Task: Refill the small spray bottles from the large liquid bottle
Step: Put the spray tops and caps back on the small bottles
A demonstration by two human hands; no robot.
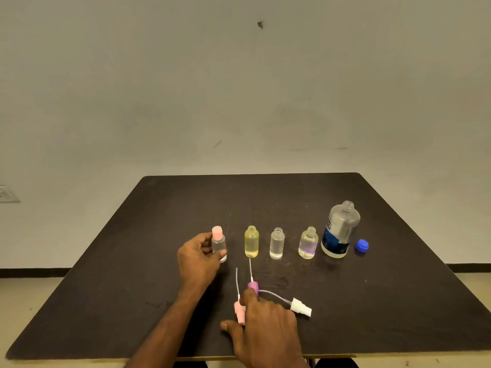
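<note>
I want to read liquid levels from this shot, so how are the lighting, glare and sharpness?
Head view: dim, even light with soft shadows; faint highlights on the large bottle, no harsh glare; small bottles look slightly soft, so the liquid line in the clear middle bottle is hard to read; wide-angle lens splays the table edges.

On the dark worktop (159, 235) the left hand (198, 257) grips a pink-capped small bottle (219, 244) beside three uncapped small bottles (277, 243) and the open large bottle (340, 231), while the right hand (265, 328) rests on loose spray heads (240, 313).

pink cap (217, 232), yellow bottle (251, 241), blue lid (361, 245), seemingly dark-brown table (186, 208)
</note>
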